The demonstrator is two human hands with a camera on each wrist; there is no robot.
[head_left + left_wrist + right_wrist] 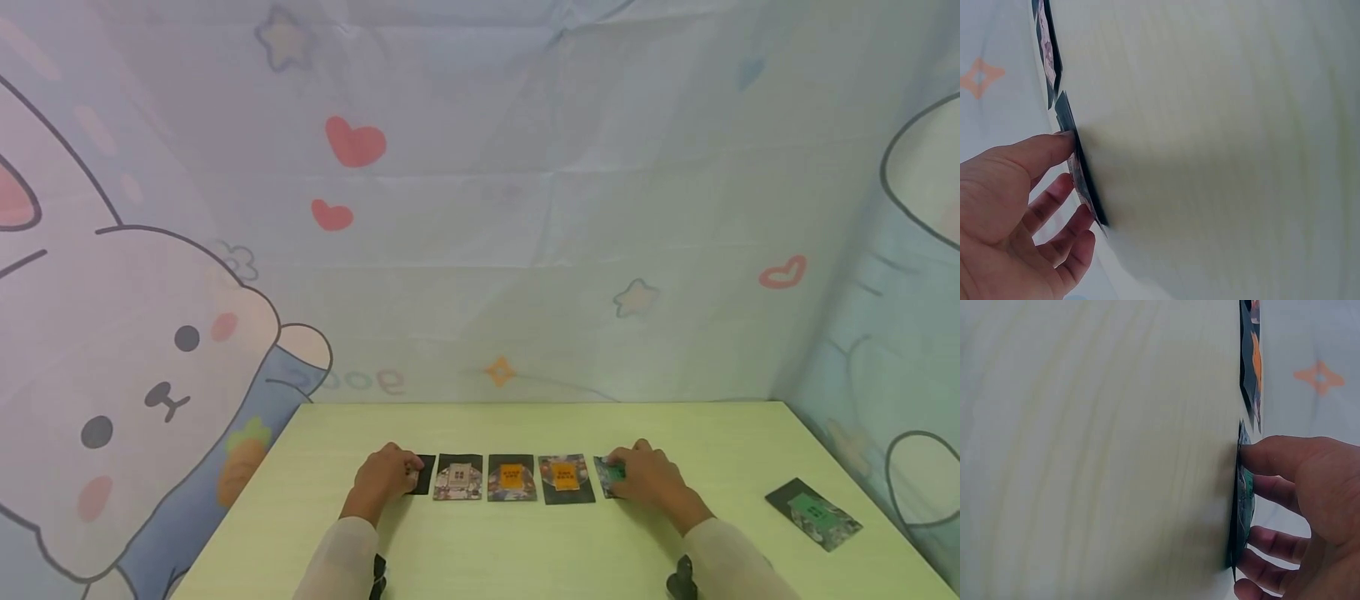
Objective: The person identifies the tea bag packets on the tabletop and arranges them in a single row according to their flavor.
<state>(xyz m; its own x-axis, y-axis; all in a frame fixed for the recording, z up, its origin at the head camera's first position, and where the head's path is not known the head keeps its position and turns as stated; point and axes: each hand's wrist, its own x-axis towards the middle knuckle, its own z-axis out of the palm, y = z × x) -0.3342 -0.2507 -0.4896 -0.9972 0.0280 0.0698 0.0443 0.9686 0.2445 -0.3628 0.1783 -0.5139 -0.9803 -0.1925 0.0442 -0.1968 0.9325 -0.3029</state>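
Observation:
Near the left end of a row of flat, dark printed packets, my left hand (385,477) holds the end packet (424,475) by its edges. In the left wrist view, the thumb touches one end of that packet (1085,181) and the curled fingers lie along the other. At the row's right end, my right hand (651,477) holds a packet with a green label (606,475). The right wrist view shows the thumb and bent fingers along this packet (1244,494). Both packets lie on or very close to the table.
Between the hands lie a packet with a pale label (459,477) and two with orange labels, one in the middle (512,477) and one to its right (567,478). Another green-labelled packet (814,513) lies askew at right on the light table (510,550). A printed cloth (480,208) hangs behind.

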